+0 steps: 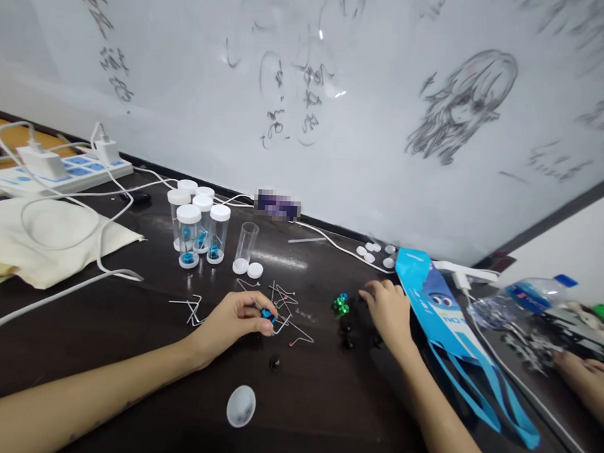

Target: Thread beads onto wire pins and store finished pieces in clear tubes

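My left hand (235, 320) pinches a small shiny blue metallic piece (268, 314) between thumb and fingers, above a loose spread of thin bent wires (291, 317), some with coloured tips. Farther right, my right hand (387, 310) is low over the table, fingers apart and bent down, with no object visible in it. Small black parts (347, 337) lie beside and partly under it. Left of these sits a cluster of green metallic pieces (341, 307) with a blue one (343, 296). Nearer to me are a single black part (275, 363) and a small white cup (241, 406).
Several white-capped clear tubes (188, 238) stand at left, some holding blue pieces. An uncapped tube (246, 247) is beside a white cap (255, 270). Bent metal rods (193, 310), white discs (369, 251), a blue bag (429, 292), cables and another person's hand (583, 379) surround the area.
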